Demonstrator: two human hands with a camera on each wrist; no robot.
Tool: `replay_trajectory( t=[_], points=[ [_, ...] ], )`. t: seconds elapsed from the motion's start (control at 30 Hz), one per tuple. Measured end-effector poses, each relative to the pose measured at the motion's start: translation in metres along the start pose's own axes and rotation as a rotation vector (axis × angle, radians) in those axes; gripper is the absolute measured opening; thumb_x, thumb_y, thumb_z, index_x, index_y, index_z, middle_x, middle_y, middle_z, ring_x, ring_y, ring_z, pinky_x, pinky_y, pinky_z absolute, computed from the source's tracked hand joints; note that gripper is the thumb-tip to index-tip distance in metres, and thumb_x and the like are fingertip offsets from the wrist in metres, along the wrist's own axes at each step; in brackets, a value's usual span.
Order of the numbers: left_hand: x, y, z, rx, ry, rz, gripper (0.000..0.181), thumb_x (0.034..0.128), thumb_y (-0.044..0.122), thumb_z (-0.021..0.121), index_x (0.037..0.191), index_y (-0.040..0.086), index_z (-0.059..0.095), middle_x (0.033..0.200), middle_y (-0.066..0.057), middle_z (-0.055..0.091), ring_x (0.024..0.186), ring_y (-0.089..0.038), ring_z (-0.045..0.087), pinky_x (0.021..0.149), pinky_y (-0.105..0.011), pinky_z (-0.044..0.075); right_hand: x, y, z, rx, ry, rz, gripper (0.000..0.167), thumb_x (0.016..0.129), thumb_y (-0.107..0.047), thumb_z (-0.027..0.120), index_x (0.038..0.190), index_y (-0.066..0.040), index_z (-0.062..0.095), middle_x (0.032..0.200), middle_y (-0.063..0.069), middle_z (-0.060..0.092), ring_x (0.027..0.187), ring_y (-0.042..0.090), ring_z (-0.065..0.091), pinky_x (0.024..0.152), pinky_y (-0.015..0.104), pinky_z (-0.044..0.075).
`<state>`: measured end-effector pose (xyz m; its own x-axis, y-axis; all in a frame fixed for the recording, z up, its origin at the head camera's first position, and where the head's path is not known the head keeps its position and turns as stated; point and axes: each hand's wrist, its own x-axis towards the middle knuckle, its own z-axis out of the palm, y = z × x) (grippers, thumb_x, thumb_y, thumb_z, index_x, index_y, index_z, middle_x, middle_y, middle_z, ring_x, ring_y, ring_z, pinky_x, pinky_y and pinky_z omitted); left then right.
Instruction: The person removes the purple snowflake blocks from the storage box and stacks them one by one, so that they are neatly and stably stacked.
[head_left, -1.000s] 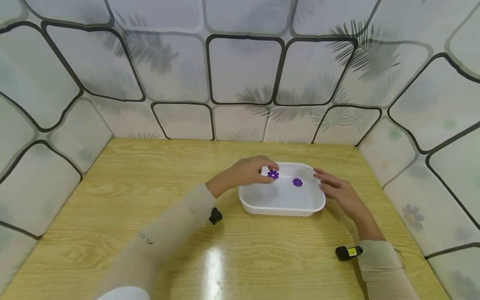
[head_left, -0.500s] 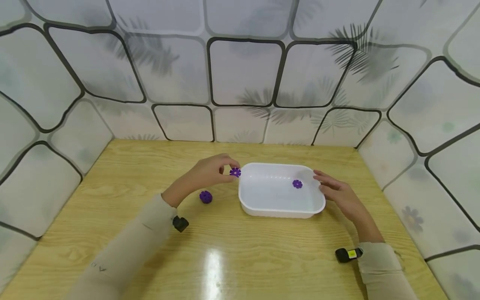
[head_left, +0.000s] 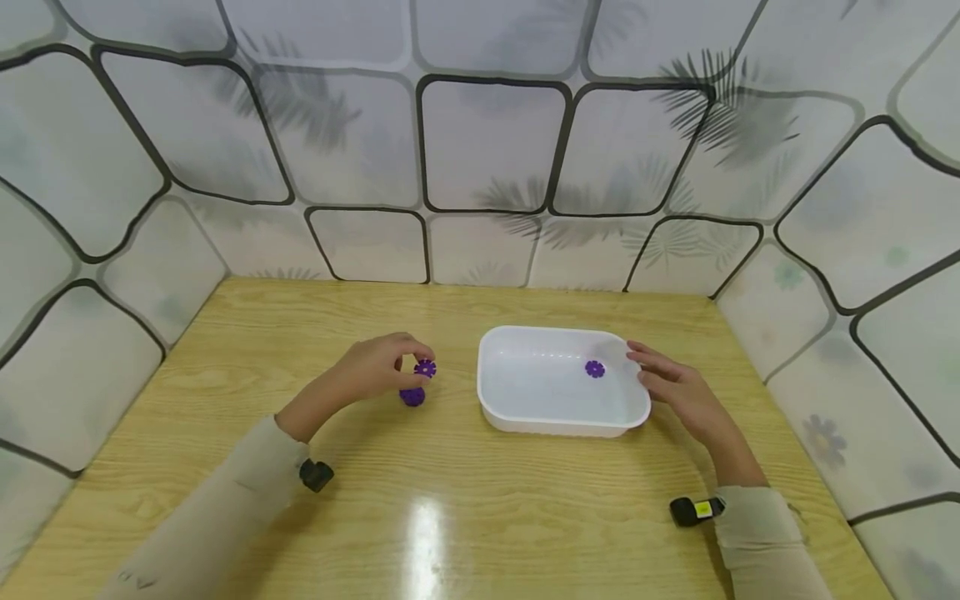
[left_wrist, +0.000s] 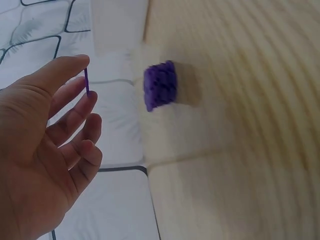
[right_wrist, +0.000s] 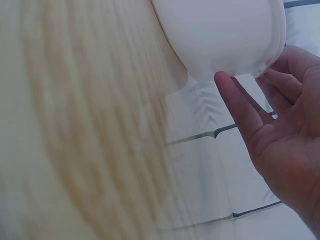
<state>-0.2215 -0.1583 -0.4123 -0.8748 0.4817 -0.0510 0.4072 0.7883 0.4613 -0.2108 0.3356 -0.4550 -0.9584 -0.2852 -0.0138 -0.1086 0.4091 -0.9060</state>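
Note:
My left hand (head_left: pixel 375 367) pinches a thin purple notched plastic disc (head_left: pixel 425 368) between thumb and fingertips. In the left wrist view the disc (left_wrist: pixel 87 82) shows edge-on, apart from the stack. A short stack of purple discs (left_wrist: pixel 160 85) stands on the table; in the head view the stack (head_left: pixel 412 396) lies just below the left fingertips, partly hidden. The right hand (head_left: pixel 678 387) holds the right end of a white tray (head_left: pixel 555 429), with fingertips on its rim. In the right wrist view its thumb (right_wrist: pixel 235 97) touches the tray's outer wall. Another purple disc (head_left: pixel 595 369) lies inside the tray.
The light wood table (head_left: pixel 525 508) meets patterned walls (head_left: pixel 487 142) at the back and on both sides. A black wrist camera (head_left: pixel 316 475) sits on the left wrist, and another black camera (head_left: pixel 693 511) on the right.
My left hand has carried the disc out of the tray, leftward to above the stack, which came into view on the way. The right hand and tray have stayed put.

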Motion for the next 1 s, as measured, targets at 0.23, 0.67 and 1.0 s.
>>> replay_trajectory(
  t=[0.23, 0.67, 1.0],
  points=[
    [-0.013, -0.014, 0.004, 0.017, -0.032, -0.022, 0.036, 0.0939, 0.037, 0.07, 0.127, 0.023, 0.069, 0.12, 0.002, 0.065, 0.081, -0.01, 0.057, 0.062, -0.029, 0.044, 0.0, -0.001, 0.001, 0.008, 0.0, 0.003, 0.048, 0.105, -0.03, 0.056, 0.147, -0.007, 0.052, 0.166, 0.001, 0.03, 0.15, 0.02, 0.03, 0.095, 0.013, 0.048],
    [-0.015, -0.025, 0.009, -0.024, -0.107, -0.084, 0.037, 0.0932, 0.036, 0.072, 0.128, 0.023, 0.068, 0.116, 0.003, 0.068, 0.083, -0.013, 0.056, 0.065, -0.03, 0.044, -0.001, -0.004, 0.001, -0.001, 0.004, 0.012, 0.048, 0.105, -0.029, 0.055, 0.148, -0.006, 0.051, 0.166, 0.002, 0.029, 0.152, 0.027, 0.027, 0.094, 0.012, 0.047],
    [-0.016, -0.025, 0.011, 0.008, -0.106, -0.098, 0.034, 0.0929, 0.039, 0.071, 0.125, 0.028, 0.07, 0.116, 0.005, 0.069, 0.09, -0.012, 0.059, 0.07, -0.031, 0.046, -0.001, -0.003, 0.0, 0.005, 0.005, -0.004, 0.048, 0.105, -0.028, 0.055, 0.147, -0.004, 0.051, 0.165, 0.004, 0.03, 0.148, 0.013, 0.032, 0.094, 0.013, 0.048]
  ],
)
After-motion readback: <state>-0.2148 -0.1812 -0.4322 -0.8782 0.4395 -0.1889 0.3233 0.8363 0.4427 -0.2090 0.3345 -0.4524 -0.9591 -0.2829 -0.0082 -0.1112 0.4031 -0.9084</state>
